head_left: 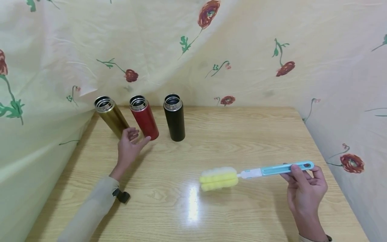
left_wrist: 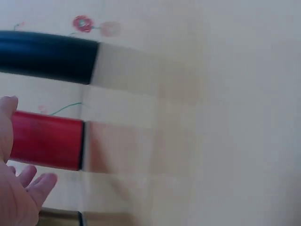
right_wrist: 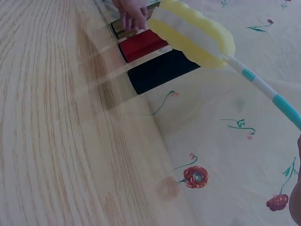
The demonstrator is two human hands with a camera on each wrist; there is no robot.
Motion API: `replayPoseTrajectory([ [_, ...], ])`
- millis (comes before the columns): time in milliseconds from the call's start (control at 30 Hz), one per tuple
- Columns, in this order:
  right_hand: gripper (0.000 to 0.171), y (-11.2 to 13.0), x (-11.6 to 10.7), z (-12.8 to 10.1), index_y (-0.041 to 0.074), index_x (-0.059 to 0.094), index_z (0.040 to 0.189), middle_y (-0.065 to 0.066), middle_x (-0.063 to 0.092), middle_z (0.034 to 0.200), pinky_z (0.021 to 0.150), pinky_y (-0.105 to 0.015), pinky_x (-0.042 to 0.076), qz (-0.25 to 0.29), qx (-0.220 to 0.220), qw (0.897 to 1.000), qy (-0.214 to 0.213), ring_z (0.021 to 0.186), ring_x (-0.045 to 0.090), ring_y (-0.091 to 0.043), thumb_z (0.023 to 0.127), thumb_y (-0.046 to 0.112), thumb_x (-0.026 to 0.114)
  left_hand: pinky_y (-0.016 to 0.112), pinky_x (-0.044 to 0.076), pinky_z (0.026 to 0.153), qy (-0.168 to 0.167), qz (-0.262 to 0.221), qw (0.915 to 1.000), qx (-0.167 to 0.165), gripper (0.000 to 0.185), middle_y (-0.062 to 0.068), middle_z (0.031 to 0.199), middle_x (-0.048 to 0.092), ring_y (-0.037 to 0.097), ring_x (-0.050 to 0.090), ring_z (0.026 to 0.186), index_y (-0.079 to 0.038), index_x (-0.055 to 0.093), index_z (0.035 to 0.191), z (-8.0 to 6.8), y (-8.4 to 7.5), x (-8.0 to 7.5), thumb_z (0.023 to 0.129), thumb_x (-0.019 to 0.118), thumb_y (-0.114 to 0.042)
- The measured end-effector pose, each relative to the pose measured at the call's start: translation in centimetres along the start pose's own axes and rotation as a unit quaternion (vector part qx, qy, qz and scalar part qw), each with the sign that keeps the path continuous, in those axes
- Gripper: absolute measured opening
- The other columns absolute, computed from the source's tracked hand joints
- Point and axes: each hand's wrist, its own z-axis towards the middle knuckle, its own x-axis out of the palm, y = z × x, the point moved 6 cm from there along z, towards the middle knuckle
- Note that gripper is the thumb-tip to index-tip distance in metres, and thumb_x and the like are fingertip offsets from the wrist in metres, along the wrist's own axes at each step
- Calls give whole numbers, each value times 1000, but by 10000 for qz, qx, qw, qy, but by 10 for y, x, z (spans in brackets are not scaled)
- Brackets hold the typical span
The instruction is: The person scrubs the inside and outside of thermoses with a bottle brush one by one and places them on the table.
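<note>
Right hand (head_left: 305, 190) near the front edge pinches the blue handle of a sponge brush (head_left: 242, 174) held over the counter (head_left: 242, 134). Left hand (head_left: 129, 146), fingers loosely spread and holding nothing, sits between the gold flask (head_left: 110, 116) and red flask (head_left: 144, 117), with a black flask (head_left: 174, 117) further right.

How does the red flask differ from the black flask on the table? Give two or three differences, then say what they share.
The red flask is red; the black flask is black. The red flask stands between the gold flask and the black flask, which ends the row. The left hand reaches beside the red flask's base, well apart from the black flask. Both stand upright, lidless, with steel rims.
</note>
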Motion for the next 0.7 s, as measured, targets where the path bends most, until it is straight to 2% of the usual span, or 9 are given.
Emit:
replayPoseTrajectory([
  [100, 18, 1, 0, 1, -21, 50, 101, -34, 69, 82, 63, -41, 61, -57, -51, 10000, -10, 70, 75, -38, 90, -32, 40, 38, 59, 93, 185, 388, 9991, 10, 65, 16, 125, 65, 32, 65, 115, 0, 57, 127, -15, 2, 1, 85, 84, -41],
  [167, 18, 2, 0, 1, -21, 50, 101, -34, 69, 82, 62, -42, 61, -80, -66, 9999, -25, 70, 75, -38, 90, -32, 41, 39, 59, 91, 396, 482, 9980, 60, 61, 15, 124, 66, 32, 67, 114, -1, 61, 123, -23, -3, 6, 85, 83, -42],
  [267, 17, 3, 1, 2, -21, 50, 100, -34, 69, 82, 63, -42, 61, -124, -73, 9999, -55, 71, 75, -38, 90, -32, 42, 46, 57, 95, 730, 363, 9962, 292, 60, 15, 129, 66, 34, 65, 118, -3, 61, 126, -30, -17, 15, 85, 84, -42],
  [333, 17, 3, 2, 2, -21, 51, 100, -33, 70, 82, 63, -42, 61, -191, -76, 9998, -51, 71, 75, -38, 90, -32, 43, 52, 55, 99, 903, 129, 9948, 444, 62, 15, 133, 64, 37, 62, 122, -5, 60, 130, -30, -29, 22, 84, 85, -39],
  [500, 16, 5, 5, 2, -20, 51, 100, -32, 70, 83, 65, -41, 61, -231, -108, 9996, 100, 74, 76, -37, 91, -31, 43, 46, 51, 106, 1119, -238, 9895, 880, 73, 12, 145, 58, 34, 56, 132, -8, 52, 145, -27, -56, 35, 84, 86, -30],
  [700, 16, 5, 6, 1, -21, 50, 100, -33, 70, 83, 65, -42, 61, -142, -117, 9997, 130, 74, 76, -38, 91, -31, 42, 49, 42, 114, 1327, -412, 9852, 1006, 88, 3, 158, 45, 24, 46, 143, -16, 40, 156, -17, -73, 51, 83, 87, -29],
])
